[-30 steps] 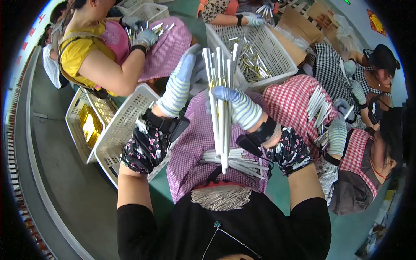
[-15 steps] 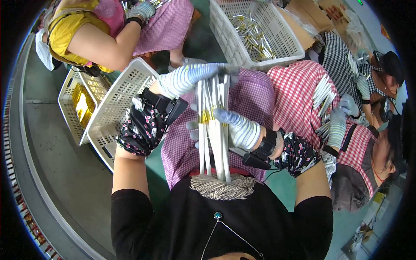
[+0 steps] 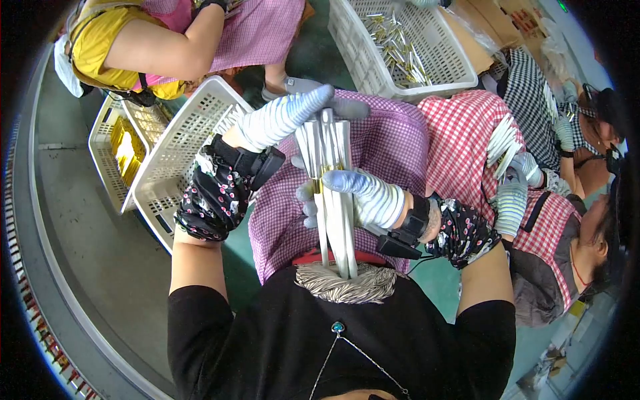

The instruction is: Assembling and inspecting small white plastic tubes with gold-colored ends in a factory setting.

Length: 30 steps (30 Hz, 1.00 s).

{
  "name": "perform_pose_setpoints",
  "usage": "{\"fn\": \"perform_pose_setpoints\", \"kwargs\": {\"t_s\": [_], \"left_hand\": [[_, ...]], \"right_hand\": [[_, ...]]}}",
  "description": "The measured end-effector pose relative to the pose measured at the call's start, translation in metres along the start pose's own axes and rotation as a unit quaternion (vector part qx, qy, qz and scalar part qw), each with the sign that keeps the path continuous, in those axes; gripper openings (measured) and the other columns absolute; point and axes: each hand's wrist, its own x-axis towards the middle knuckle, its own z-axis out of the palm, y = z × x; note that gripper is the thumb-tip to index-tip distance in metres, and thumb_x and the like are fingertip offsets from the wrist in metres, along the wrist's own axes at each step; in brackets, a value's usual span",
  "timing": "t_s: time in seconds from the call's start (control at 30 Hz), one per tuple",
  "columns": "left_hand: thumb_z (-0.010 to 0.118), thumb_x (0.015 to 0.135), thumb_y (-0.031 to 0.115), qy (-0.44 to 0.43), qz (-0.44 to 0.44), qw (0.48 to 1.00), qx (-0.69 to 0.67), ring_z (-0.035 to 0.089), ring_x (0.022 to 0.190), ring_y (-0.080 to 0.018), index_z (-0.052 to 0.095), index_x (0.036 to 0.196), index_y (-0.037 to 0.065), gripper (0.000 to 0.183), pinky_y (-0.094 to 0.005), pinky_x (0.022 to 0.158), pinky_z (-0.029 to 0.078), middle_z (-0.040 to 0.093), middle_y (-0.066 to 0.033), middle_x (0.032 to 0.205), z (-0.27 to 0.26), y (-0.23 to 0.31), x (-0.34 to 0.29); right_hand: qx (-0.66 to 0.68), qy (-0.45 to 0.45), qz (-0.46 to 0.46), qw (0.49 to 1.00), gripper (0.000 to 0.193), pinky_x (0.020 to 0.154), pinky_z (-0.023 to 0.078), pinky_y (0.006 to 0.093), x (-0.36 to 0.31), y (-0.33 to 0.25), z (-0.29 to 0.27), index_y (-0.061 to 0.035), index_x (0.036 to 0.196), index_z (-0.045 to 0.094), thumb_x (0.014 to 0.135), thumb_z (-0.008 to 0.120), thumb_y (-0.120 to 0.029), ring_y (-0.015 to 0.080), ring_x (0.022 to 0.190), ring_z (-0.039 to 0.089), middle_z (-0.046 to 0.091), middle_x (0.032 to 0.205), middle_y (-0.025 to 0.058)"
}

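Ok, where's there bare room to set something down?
Bare patches: the grey surface, left of the white crate and left forearm; the purple checked apron, between the right hand and red checked apron. Crowded: around the silvery sticks, with the left hand at their upper ends.

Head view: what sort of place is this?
Likely a hand-assembly or packing workshop: the right hand grips a bundle of white sticks, a plastic basket holds loose sticks, and a co-worker nearby has more white sticks on a checked lap.
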Motion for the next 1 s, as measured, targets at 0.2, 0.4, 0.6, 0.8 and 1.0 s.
{"fn": "perform_pose_setpoints", "kwargs": {"t_s": [0.2, 0.4, 0.6, 0.8, 1.0], "left_hand": [[0.041, 0.102, 0.051, -0.011, -0.041, 0.997, 0.068, 0.044, 0.134, -0.0232, 0.044, 0.141, -0.004, 0.068, -0.0375, 0.112, 0.033, 0.049, -0.0156, 0.142, -0.003, 0.016, 0.007], [0.044, 0.102, 0.045, 0.279, 0.166, 0.933, -0.154, 0.046, 0.131, -0.0243, 0.032, 0.148, 0.001, 0.065, -0.0368, 0.111, 0.035, 0.045, -0.0155, 0.144, 0.007, -0.014, 0.014], [0.064, 0.093, 0.039, 0.218, 0.088, 0.968, -0.089, 0.026, 0.144, -0.0276, 0.005, 0.155, 0.001, 0.094, -0.0375, 0.116, 0.024, 0.022, -0.0198, 0.157, 0.061, -0.023, -0.018], [0.077, 0.079, 0.016, 0.190, 0.074, 0.978, 0.036, 0.045, 0.129, -0.0220, 0.030, 0.146, 0.001, 0.083, -0.0340, 0.106, 0.036, 0.046, -0.0134, 0.140, 0.075, -0.013, -0.005], [0.070, 0.086, 0.010, 0.165, 0.066, 0.982, -0.070, 0.054, 0.074, -0.0044, 0.057, 0.123, 0.005, 0.039, -0.0221, 0.063, 0.045, 0.063, 0.0032, 0.088, 0.074, -0.038, -0.019]], "right_hand": [[-0.030, 0.063, 0.001, 0.998, 0.091, 0.080, 0.057, 0.0359, -0.005, -0.007, 0.009, -0.0049, 0.151, 0.025, 0.082, 0.076, -0.035, 0.0193, 0.090, 0.066, 0.065, 0.100, 0.0062], [-0.096, 0.123, -0.108, 0.982, 0.057, 0.071, 0.056, 0.0301, 0.000, -0.024, 0.003, -0.0043, 0.126, 0.052, 0.081, 0.077, -0.029, 0.0167, 0.078, 0.065, 0.065, 0.091, 0.0045], [-0.077, 0.111, -0.273, 0.952, 0.028, 0.068, 0.055, 0.0299, 0.018, -0.073, -0.017, -0.0024, 0.105, 0.066, 0.089, 0.070, -0.025, 0.0182, 0.074, 0.068, 0.070, 0.086, 0.0081], [-0.272, 0.200, -0.374, 0.864, 0.024, 0.082, 0.053, 0.0366, 0.034, -0.081, -0.035, -0.0032, 0.108, 0.061, 0.093, 0.064, -0.021, 0.0205, 0.089, 0.065, 0.067, 0.097, 0.0066], [-0.085, 0.194, -0.298, 0.931, 0.039, 0.095, 0.049, 0.0371, 0.025, -0.070, 0.013, -0.0029, 0.119, 0.056, 0.091, 0.068, -0.026, 0.0193, 0.103, 0.060, 0.061, 0.109, 0.0082]]}}
